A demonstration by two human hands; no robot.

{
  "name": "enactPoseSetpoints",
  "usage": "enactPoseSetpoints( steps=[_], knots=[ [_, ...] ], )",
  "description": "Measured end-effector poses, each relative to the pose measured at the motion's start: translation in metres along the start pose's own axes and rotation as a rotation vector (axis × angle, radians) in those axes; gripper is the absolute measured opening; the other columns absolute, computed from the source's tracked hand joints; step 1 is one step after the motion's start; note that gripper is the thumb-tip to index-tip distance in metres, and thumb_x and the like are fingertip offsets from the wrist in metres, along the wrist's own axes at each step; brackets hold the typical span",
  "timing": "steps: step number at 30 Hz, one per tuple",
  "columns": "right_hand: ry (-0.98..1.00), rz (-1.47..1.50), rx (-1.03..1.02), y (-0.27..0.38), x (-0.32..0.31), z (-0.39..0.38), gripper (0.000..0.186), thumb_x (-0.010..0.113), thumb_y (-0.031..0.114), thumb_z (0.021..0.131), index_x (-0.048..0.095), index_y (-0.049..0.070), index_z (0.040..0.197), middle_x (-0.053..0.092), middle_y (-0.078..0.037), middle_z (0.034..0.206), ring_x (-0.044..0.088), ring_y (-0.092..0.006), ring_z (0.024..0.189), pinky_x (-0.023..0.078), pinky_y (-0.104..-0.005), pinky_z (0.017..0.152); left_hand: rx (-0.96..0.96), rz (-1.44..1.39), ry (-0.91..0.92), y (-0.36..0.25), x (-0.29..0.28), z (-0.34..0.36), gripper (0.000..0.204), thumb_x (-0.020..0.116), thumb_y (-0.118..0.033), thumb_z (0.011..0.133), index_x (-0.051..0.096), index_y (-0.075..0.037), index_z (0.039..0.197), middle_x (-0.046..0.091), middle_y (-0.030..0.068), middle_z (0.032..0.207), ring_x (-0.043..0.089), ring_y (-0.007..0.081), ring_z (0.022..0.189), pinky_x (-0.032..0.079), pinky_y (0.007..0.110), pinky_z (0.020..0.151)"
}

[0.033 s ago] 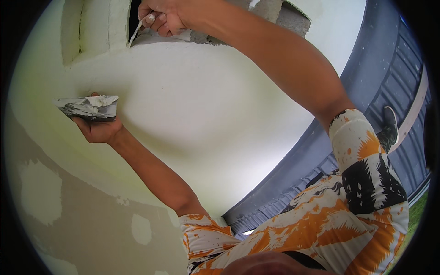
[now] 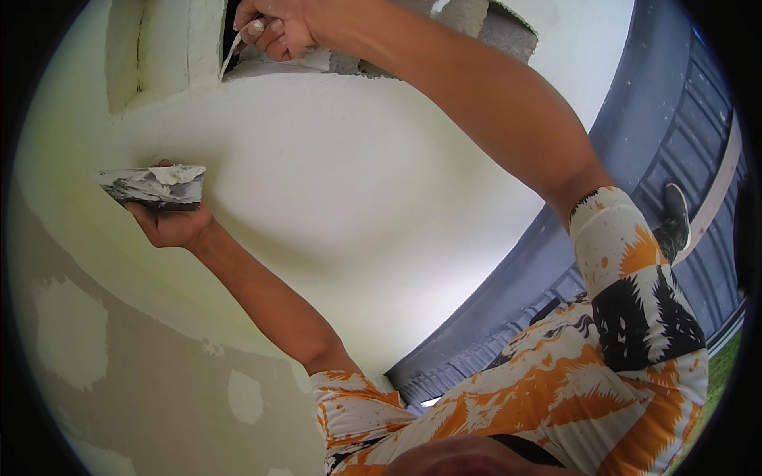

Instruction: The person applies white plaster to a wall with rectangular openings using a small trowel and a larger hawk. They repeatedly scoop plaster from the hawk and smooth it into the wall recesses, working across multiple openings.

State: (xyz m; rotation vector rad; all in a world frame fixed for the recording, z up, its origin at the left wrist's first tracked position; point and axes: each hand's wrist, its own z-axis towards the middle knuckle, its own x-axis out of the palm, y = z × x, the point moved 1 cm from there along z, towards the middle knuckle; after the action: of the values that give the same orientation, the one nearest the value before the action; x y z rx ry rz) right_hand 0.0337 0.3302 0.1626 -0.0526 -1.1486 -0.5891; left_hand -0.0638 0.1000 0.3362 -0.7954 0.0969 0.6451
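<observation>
My left hand (image 2: 176,226) is closed on a dark, flat plastering board (image 2: 151,189), fingers below and behind it. White filler (image 2: 176,174) lies in a lump along its upper edge and is smeared over its face. Higher up, my right hand (image 2: 278,28) grips a thin putty knife (image 2: 231,57) coated with filler. The knife's blade slants down to the left edge of a dark gap in the wall opening (image 2: 278,73); whether its tip touches that edge I cannot tell for sure. Part of the knife is hidden in my fingers.
Smooth white wall (image 2: 341,159) spreads below the opening, where grey blocks (image 2: 460,24) show. A recess with a cracked face (image 2: 163,47) is at upper left. Grey board with white patches (image 2: 71,333) fills the lower left. Blue-grey ribbed roofing (image 2: 690,151) and my shoe (image 2: 677,214) are on the right.
My right hand and the putty knife have shifted very slightly to the left and up. The left hand and its board look unmoved.
</observation>
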Motion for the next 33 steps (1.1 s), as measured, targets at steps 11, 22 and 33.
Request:
enactPoseSetpoints(
  steps=[11, 22, 33],
  knots=[
    [-0.284, 0.082, -0.246, -0.008, 0.001, -0.032, 0.006, 0.050, 0.001, 0.085, 0.047, 0.004, 0.081, 0.049, -0.007, 0.061, 0.031, -0.0080, 0.044, 0.025, -0.0264, 0.045, 0.035, 0.044, -0.069, 0.003, 0.006, 0.002, 0.051, 0.052, -0.041, 0.097, 0.050, -0.008, 0.137, 0.063, 0.0126, 0.114, 0.064, 0.0369, 0.089, 0.055, 0.050, 0.078],
    [-0.481, -0.310, -0.728, -0.034, 0.015, -0.097, 0.016, 0.040, 0.007, 0.091, 0.054, 0.003, 0.084, 0.060, -0.007, 0.073, 0.043, -0.0121, 0.047, 0.038, -0.0311, 0.046, 0.000, 0.002, -0.100, 0.005, 0.001, 0.001, 0.049, 0.051, -0.039, 0.098, 0.051, -0.009, 0.136, 0.063, 0.0122, 0.116, 0.064, 0.0369, 0.092, 0.054, 0.051, 0.079],
    [-0.531, -0.347, -0.954, -0.059, 0.039, -0.050, 0.028, 0.048, 0.018, 0.096, 0.064, -0.003, 0.107, 0.063, -0.011, 0.070, 0.056, -0.0195, 0.058, 0.048, -0.0353, 0.063, -0.037, -0.077, -0.028, 0.002, 0.012, 0.004, 0.046, 0.054, -0.037, 0.096, 0.053, -0.008, 0.132, 0.066, 0.0108, 0.113, 0.064, 0.0354, 0.094, 0.052, 0.050, 0.081]
  ],
)
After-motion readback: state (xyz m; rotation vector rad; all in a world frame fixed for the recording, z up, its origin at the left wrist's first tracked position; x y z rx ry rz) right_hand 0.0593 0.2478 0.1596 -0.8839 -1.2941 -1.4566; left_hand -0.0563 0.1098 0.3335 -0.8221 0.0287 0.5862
